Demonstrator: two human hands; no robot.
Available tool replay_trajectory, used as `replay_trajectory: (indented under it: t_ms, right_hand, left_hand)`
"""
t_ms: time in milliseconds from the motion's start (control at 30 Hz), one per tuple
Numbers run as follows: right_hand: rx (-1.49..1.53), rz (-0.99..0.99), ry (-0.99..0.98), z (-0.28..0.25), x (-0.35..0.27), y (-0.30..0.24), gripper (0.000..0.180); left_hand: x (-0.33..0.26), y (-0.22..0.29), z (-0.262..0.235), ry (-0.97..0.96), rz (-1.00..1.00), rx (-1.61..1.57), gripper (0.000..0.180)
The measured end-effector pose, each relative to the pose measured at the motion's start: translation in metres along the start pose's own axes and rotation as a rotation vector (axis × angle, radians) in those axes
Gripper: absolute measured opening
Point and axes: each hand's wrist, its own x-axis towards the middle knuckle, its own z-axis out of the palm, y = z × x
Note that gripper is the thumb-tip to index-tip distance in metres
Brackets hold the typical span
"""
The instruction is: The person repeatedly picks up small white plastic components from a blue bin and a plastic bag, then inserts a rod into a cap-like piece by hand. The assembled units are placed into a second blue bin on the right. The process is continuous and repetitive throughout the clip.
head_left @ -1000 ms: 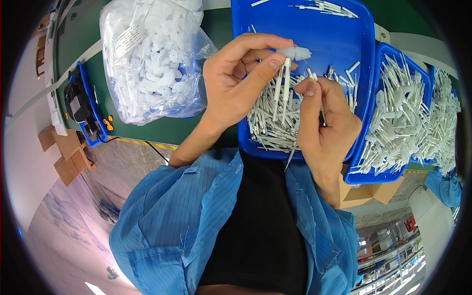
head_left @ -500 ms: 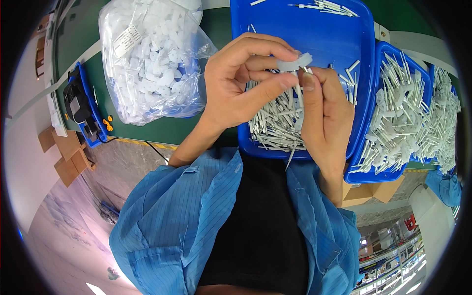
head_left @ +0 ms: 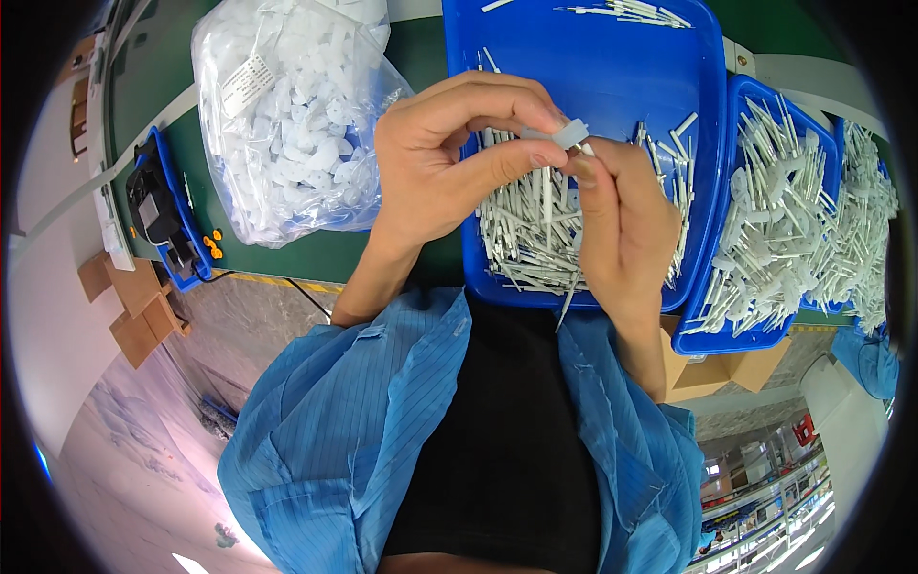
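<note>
A: Green workbench [head_left: 435,265], rectangular blue plastic tray [head_left: 612,67] on it. Part location?
B: Small translucent white plastic piece [head_left: 572,134]: between both hands, above the tray's heap of slim white rods [head_left: 531,253].
A: Hands?
B: Left hand [head_left: 430,158] pinches the piece, thumb to forefinger. Right hand [head_left: 631,206] pinches a single white rod [head_left: 587,149] at its right end, mostly hidden.
A: Around?
B: Clear plastic bag [head_left: 263,225] left, smaller blue tray [head_left: 703,340] right. Fingers block the contact point.

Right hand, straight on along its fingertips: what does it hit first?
Likely the translucent white plastic piece pinched in the left hand; the right hand looks almost against it, though depth is unclear.
</note>
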Motion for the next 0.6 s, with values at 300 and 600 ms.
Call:
replay_trajectory:
  t_ms: [300,600]
  right_hand:
    - [-0.337,-0.395,0.197,0.007,-0.004,0.002,0.023]
    - [-0.205,-0.343,-0.043,-0.018,0.000,0.023,0.022]
  left_hand:
    - [0.006,0.005,0.004,-0.036,0.193,0.111,0.022]
    - [0.013,0.014,0.002,-0.205,0.310,0.401,0.043]
